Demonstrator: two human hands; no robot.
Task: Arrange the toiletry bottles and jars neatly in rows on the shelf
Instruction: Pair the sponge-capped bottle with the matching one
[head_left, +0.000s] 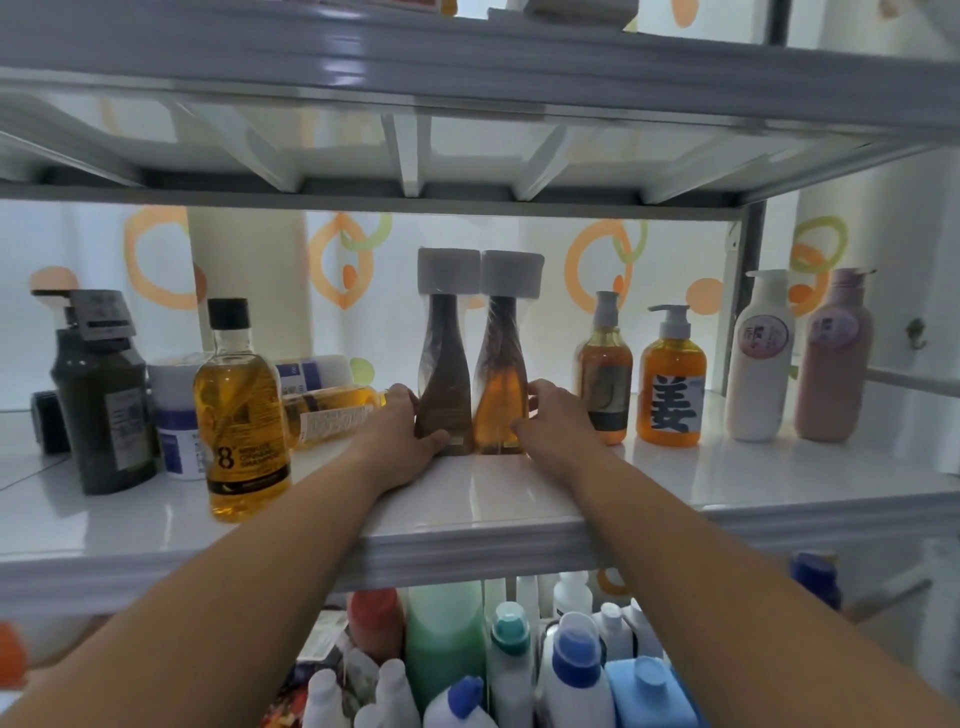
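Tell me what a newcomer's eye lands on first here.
The left hand and right hand grip the wrapped pair of white-capped bottles at the centre of the shelf. Left of them a toppled amber bottle lies behind an upright black-capped amber bottle.

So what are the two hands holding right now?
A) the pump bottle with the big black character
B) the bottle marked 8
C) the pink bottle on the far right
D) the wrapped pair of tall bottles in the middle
D: the left hand and right hand grip opposite sides of the wrapped pair, which stands upright on the shelf.
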